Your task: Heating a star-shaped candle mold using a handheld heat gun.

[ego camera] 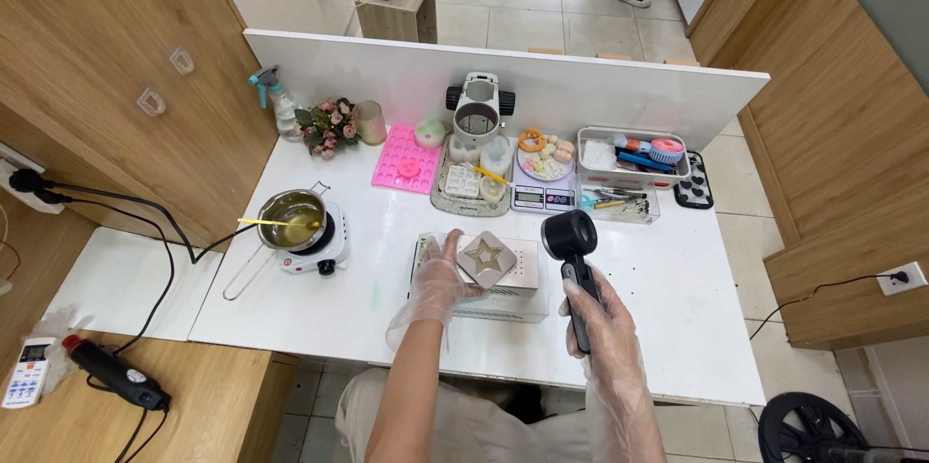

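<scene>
My left hand (pixel 440 274), in a thin clear glove, rests on the left side of a square metal mould with a star-shaped hollow (pixel 487 258). The mould sits on top of a white box-shaped machine (pixel 503 298) near the table's front edge. My right hand (pixel 605 323), also gloved, is shut on the handle of a black heat gun (pixel 571 240). The gun's round head is raised just right of the mould.
A small pot with yellow liquid (pixel 293 216) stands on a white hotplate (pixel 324 248) at left. Farther back are a pink silicone mould (pixel 407 161), a digital scale (pixel 544 197), a tool tray (pixel 634 158), flowers and a spray bottle (pixel 276 100). A second heat gun (pixel 111 371) lies on the wooden side shelf.
</scene>
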